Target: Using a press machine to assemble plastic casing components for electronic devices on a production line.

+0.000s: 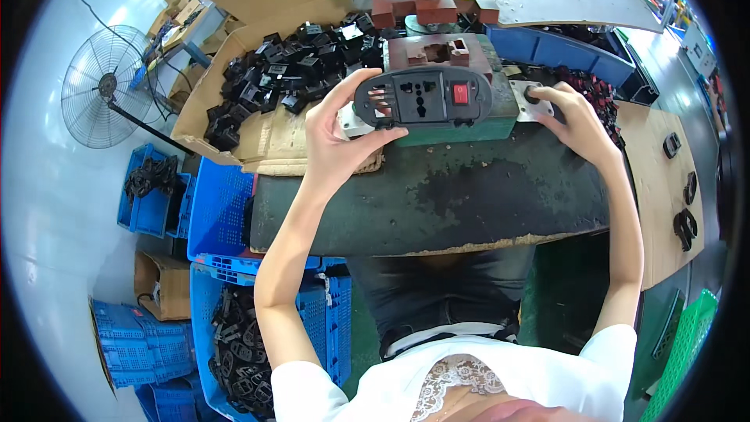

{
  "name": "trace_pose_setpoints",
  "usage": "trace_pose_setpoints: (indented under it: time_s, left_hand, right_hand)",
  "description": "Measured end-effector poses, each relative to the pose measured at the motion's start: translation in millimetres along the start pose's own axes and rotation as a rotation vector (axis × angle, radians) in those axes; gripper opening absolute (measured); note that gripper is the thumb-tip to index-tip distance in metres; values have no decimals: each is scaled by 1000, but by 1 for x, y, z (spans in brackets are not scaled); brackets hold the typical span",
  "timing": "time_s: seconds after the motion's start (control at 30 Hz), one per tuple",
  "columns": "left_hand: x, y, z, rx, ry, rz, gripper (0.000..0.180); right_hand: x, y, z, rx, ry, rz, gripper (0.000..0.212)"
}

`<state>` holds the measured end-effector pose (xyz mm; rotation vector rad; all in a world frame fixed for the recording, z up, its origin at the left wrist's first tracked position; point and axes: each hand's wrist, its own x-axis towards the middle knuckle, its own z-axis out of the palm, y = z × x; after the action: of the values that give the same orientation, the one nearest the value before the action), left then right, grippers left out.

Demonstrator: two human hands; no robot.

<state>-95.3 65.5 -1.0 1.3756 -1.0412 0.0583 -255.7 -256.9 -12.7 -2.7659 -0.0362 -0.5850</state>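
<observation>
My left hand [336, 121] is closed round the left end of a black oval socket panel [439, 98], thumb below and fingers above. The panel is held up in front of the press, its face toward me, with socket holes and a red rocker switch [461, 94]. Slots in its left end show my fingers behind. At the right, my right hand [574, 119] touches a black push button [533, 94] on a metal plate [525, 111], thumb and forefinger apart. Behind the panel stands the press's reddish-brown fixture [402, 48], below the press head [434, 9].
A cardboard box [273, 129] of black parts stands left of the press. Blue crates [223, 211] are lower left, one with black frames [241, 355]. A blue bin [539, 51] stands behind right. Several black pieces lie on a brown board [656, 187]. A fan [109, 86] stands far left.
</observation>
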Motion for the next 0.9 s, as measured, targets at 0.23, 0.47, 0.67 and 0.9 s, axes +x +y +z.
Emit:
trace_pose_setpoints:
  time_s: [0.23,0.47,0.67,0.9]
  left_hand:
    - [-10,6,-20,-58,62,-60,60]
    - [-18,15,-30,5,45,11,58]
    - [-20,26,-39,93,67,25,63]
    - [-28,32,-60,274,147,140,67]
  right_hand:
    - [-123,195,-122,-410,283,376,42]
    - [-363,325,-164,-802,18,1429,57]
    - [-386,355,-144,-746,187,1114,41]
    - [-295,284,-130,-752,64,1132,20]
